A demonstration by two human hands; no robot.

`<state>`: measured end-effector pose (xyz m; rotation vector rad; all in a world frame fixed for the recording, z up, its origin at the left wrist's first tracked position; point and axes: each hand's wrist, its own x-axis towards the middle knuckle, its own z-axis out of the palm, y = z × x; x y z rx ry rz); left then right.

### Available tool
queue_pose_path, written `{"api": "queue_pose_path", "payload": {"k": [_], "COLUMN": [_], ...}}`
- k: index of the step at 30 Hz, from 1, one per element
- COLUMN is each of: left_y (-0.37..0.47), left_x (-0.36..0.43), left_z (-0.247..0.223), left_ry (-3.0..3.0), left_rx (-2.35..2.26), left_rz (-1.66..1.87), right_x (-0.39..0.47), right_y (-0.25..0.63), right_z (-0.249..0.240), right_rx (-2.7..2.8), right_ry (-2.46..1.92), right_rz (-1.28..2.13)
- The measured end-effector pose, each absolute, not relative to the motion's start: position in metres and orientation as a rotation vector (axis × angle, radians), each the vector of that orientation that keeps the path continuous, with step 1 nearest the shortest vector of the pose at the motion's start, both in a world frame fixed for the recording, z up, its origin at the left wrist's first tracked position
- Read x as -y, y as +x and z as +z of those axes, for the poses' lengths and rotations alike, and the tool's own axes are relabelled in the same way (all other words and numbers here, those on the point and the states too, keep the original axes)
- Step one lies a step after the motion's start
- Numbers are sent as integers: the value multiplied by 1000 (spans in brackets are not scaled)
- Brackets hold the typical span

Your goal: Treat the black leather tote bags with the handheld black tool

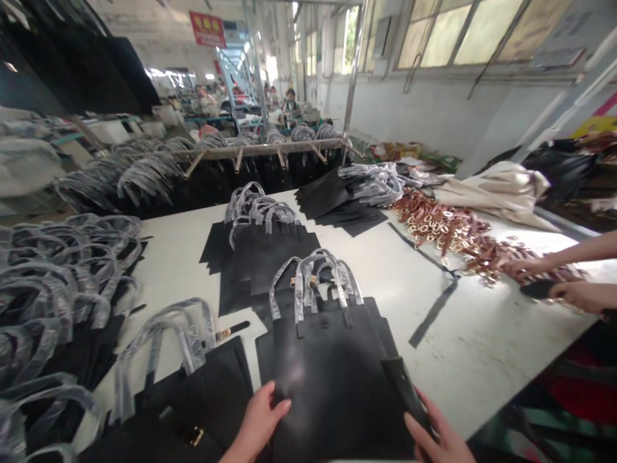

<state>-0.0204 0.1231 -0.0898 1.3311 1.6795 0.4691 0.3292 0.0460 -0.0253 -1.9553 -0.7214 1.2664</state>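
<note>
A black handbag body [332, 373] lies before me on a small stack, its plastic-wrapped handles [321, 280] pointing away. My left hand [258, 421] rests at the bag's left edge. Its thumb reaches over the black surface and stands apart from the index finger; the other fingers are mostly hidden. At the bag's right edge, my right hand [438, 434] grips a narrow black strap-like piece [402, 386] between thumb and fingers. To the left lies another black bag [202, 392] with wrapped handles and a strap with a gold clasp [224, 334].
Farther up the white table [486, 347] are more black bags [270, 254] and black panels [332, 199]. Many wrapped handles [62, 276] crowd the left. Brown straps with gold rings [438, 225] lie at right, near another person's hands [554, 276]. A rack [270, 151] stands behind.
</note>
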Motion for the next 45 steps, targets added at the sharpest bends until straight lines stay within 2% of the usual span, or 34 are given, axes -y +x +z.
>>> {"api": "queue_pose_path", "payload": {"k": [4,7,10,13,18,25,32,39,45], "left_y": [-55,-42,3,49,70,63,61,61,59], "left_x": [-61,-49,-62,-81,-91,-90,-94,-95,-95], "left_z": [-93,-82,-74,-79,-98,-104,-101,-109,-109], "left_ry": [1615,1981,2223,2355,2550,2568,2522,2461,2445], "left_rx": [-1894,-2009,-1775,-1475,-1251,-1256,-1232,-1221,-1214], "left_rz": [261,323,412,344,248,298,330,373,421], "right_x": [-67,-77,-81,-81,-93,-122,-123,-124,-123], "right_y": [327,317,308,304,298,275,270,272,288], "right_z": [-19,-21,-22,-24,-31,-29,-20,-8,-3], "right_rx": [761,939,1099,1156,1070,1075,831,753,528], "right_ry": [-1875,-1876,-1907,-1898,-1908,-1964,-1995,-2040,-1987], "right_rz": [1413,1498,1565,1643,1717,1578,1645,1386,1500]}}
